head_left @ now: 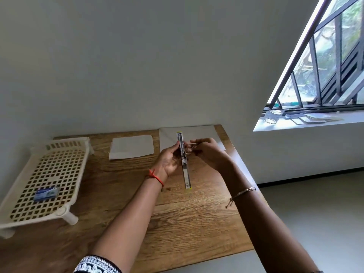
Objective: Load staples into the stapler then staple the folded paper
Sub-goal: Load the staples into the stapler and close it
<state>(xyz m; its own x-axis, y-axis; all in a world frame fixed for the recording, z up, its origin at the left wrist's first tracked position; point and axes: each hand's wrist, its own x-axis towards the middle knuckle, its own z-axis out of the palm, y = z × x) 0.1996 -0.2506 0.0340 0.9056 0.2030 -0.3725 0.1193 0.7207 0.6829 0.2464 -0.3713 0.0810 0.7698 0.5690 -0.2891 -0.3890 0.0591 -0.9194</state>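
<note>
Item 1, stapler (pixel 184 160): I see it swung fully open into one long metal strip, lifted above the tabletop (pixel 177 223), one end toward the far wall and the other toward me. It carries a yellow trim at each tip.

Item 2, left hand (pixel 167 161): its fingers are closed on the stapler's left side near the hinge, thumb along the metal. A red thread is tied at the wrist, and a black-and-white patterned sleeve edge shows at the lower frame.

Item 3, right hand (pixel 206 152): just right of the stapler, its fingers pinched narrow around something small and thin that I cannot make out; whether they touch the stapler I cannot tell. A thin bracelet sits on the forearm.

Item 4, folded paper (pixel 131 147): flat on the tabletop, left of the hands and apart from them.

Item 5, larger white sheet (pixel 199 133): at the far right of the tabletop, beneath and behind the hands.

Item 6, cream plastic tray (pixel 49 174): a lattice rack on short legs at the left side of the tabletop.

Item 7, small blue box (pixel 46 192): lying on the tray's lattice near its front edge; label unreadable.
</note>
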